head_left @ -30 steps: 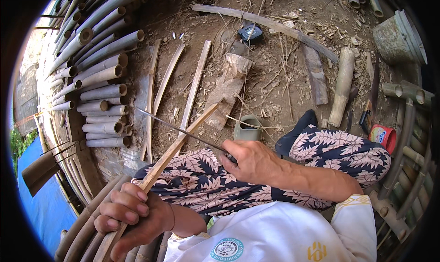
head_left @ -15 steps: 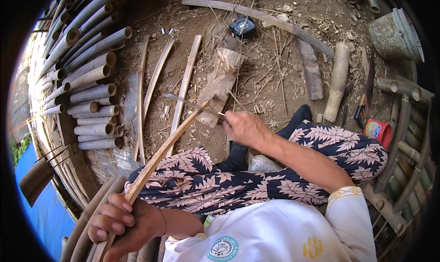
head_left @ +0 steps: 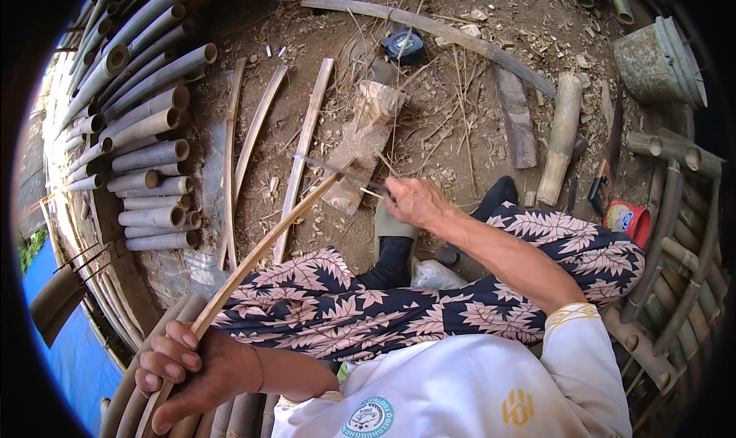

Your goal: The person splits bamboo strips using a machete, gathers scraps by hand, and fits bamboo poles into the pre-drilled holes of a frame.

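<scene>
A long split bamboo strip [head_left: 264, 245] slants up from the lower left, with my left hand [head_left: 203, 367] closed around its near end. My right hand [head_left: 420, 203] is closed on the handle of a knife [head_left: 320, 165]. The thin blade points left and lies across the strip's far tip; whether it bites into the bamboo I cannot tell. Just beyond the tip, a rough wooden block [head_left: 369, 135] lies on the ground among shavings. My left thumb stretches along the strip, while the fingers wrap its other side.
Several bamboo strips [head_left: 305, 150] lie to the left, beside stacked bamboo poles [head_left: 153, 156]. A dark tape measure [head_left: 404, 47] sits at the far middle. On the right are a short bamboo piece [head_left: 562, 139], a saw [head_left: 599, 186], a red container [head_left: 629, 222] and a grey bucket [head_left: 652, 62].
My left hand has shifted slightly left and down with the strip. My right hand and the knife have moved a little to the right, and the blade still crosses near the tip.
</scene>
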`<state>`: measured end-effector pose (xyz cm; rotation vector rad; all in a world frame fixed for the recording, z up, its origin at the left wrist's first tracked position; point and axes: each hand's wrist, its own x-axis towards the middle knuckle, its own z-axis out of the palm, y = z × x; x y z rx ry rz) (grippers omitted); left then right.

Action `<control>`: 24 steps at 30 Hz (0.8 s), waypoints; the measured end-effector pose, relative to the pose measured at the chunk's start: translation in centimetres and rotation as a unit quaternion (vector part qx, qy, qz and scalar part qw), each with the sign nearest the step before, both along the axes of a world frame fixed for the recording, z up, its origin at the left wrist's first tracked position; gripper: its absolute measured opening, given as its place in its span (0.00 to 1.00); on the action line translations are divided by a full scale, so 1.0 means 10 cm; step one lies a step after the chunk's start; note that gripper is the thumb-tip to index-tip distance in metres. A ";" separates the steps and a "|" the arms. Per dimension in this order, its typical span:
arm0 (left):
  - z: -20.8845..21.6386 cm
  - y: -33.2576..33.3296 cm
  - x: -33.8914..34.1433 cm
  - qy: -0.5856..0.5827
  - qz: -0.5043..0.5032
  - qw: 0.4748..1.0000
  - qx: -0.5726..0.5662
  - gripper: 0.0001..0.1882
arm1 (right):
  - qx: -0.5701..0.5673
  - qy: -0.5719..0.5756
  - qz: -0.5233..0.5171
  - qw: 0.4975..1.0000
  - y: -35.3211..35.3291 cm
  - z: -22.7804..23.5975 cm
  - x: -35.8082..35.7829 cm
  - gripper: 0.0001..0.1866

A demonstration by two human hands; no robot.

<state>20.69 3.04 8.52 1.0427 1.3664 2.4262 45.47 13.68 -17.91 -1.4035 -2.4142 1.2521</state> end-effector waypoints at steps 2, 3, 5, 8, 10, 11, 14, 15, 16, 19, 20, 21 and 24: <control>0.00 0.13 0.08 0.005 0.020 1.000 0.018 0.32 | -0.034 -0.101 -0.015 0.994 0.09 -0.22 0.10 0.12; -0.01 0.15 0.08 0.008 0.041 0.999 0.012 0.32 | -0.042 -0.087 -0.002 0.995 0.16 -0.15 0.12 0.13; 0.05 0.15 0.09 0.019 0.083 0.996 -0.007 0.31 | -0.086 -0.050 -0.028 0.995 0.21 -0.01 0.11 0.15; 0.19 0.18 0.12 0.031 0.146 0.988 -0.045 0.30 | -0.064 0.001 -0.081 0.995 0.16 0.19 0.15 0.18; 0.22 0.32 0.30 0.050 0.147 0.980 -0.121 0.34 | -0.036 0.025 -0.100 0.994 0.10 0.70 0.17 0.20; 0.13 0.38 0.30 0.084 0.146 0.977 -0.128 0.32 | -0.016 0.050 -0.090 0.995 0.12 0.83 0.20 0.20; 0.07 0.41 0.25 0.126 0.091 0.987 -0.032 0.24 | 0.013 0.140 -0.029 0.990 -0.04 1.25 0.11 0.20; 0.08 0.40 0.27 0.127 0.048 0.991 0.008 0.22 | 0.010 0.166 -0.004 0.986 -0.11 1.42 0.05 0.19; 0.09 0.39 0.29 0.127 0.008 0.991 0.049 0.21 | 0.003 0.184 0.018 0.983 -0.17 1.61 -0.02 0.19; 0.14 0.53 0.58 0.137 0.055 0.989 0.020 0.14 | 0.060 0.246 0.044 0.967 -0.36 1.86 -0.20 0.15; 0.12 0.54 0.57 0.156 0.059 0.986 0.004 0.14 | 0.082 0.247 0.059 0.964 -0.38 1.89 -0.24 0.14; 0.12 0.55 0.56 0.149 0.059 0.987 0.002 0.13 | 0.067 0.221 0.051 0.972 -0.36 1.82 -0.26 0.13; 0.12 0.57 0.51 0.122 0.057 0.991 -0.006 0.11 | 0.061 0.171 0.024 0.983 -0.30 1.40 -0.30 0.12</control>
